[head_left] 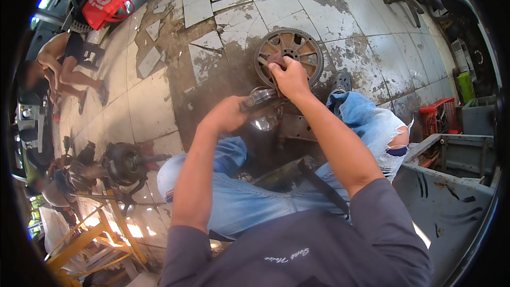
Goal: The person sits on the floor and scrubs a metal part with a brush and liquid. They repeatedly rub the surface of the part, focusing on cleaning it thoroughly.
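Between my knees, my left hand [226, 113] grips a dark metal part [259, 104] with a shiny rounded end; blur hides its exact shape. My right hand [290, 76] pinches a reddish-brown strip [275, 60], which looks like abrasive cloth and hangs down toward that part. Whether strip and part touch, I cannot tell. Just beyond my right hand, a spoked flywheel with a toothed ring gear [312, 52] lies on the floor. Below the metal part shows a bright curved metal surface [266, 122], beside a flat metal plate with holes [295, 126].
Broken floor tiles [198, 12] lie ahead. Left are a seated person [59, 61], a greasy mechanical assembly [123, 163] and a yellow metal frame [113, 219]. A grey metal cabinet [442, 203] and red crate [437, 116] stand at right. A swivel chair base [402, 0] is at far right.
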Tool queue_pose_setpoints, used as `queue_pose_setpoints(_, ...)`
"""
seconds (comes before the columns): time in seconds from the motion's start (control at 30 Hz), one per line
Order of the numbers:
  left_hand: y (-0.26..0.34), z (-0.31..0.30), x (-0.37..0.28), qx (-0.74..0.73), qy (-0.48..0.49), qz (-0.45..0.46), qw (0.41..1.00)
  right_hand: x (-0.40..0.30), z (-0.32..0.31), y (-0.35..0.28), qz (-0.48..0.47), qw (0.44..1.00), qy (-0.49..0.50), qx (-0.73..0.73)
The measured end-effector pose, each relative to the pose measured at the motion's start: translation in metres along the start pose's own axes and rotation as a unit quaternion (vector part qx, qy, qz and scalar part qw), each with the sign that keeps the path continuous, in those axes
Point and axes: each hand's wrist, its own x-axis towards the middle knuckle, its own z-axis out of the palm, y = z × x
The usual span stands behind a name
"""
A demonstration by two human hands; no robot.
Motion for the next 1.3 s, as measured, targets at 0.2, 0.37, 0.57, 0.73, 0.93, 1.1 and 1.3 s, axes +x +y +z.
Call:
queue_pose_setpoints(0.2, 0.014, -0.006, 0.001, 0.0, -0.038, -0.036, 0.999, -0.046, -0.002, 0.003, -0.101, 0.994, 0.023, -0.024)
queue_pose_setpoints(0.37, 0.0, 0.001, -0.002, -0.006, -0.004, -0.017, 1.0, -0.002, 0.001, 0.002, -0.052, 0.998, -0.006, 0.035)
queue_pose_setpoints(0.57, 0.01, -0.001, -0.001, 0.002, -0.027, -0.027, 0.999, -0.03, 0.01, 0.014, -0.132, 0.988, 0.076, -0.03)
queue_pose_setpoints(0.73, 0.004, -0.002, -0.004, -0.009, 0.0, -0.013, 1.0, -0.001, -0.001, 0.008, -0.037, 0.999, 0.016, 0.019)
queue_pose_setpoints(0.93, 0.007, -0.005, 0.002, -0.019, -0.027, -0.042, 0.999, -0.013, 0.011, 0.014, -0.104, 0.993, 0.054, -0.014)
queue_pose_setpoints(1.1, 0.002, -0.003, -0.001, -0.005, 0.002, -0.018, 1.0, -0.009, -0.014, 0.0, -0.025, 0.997, 0.004, -0.07)
queue_pose_setpoints(1.3, 0.012, -0.007, 0.0, 0.004, -0.013, -0.026, 1.0, 0.006, 0.011, 0.03, -0.084, 0.993, 0.053, -0.066)
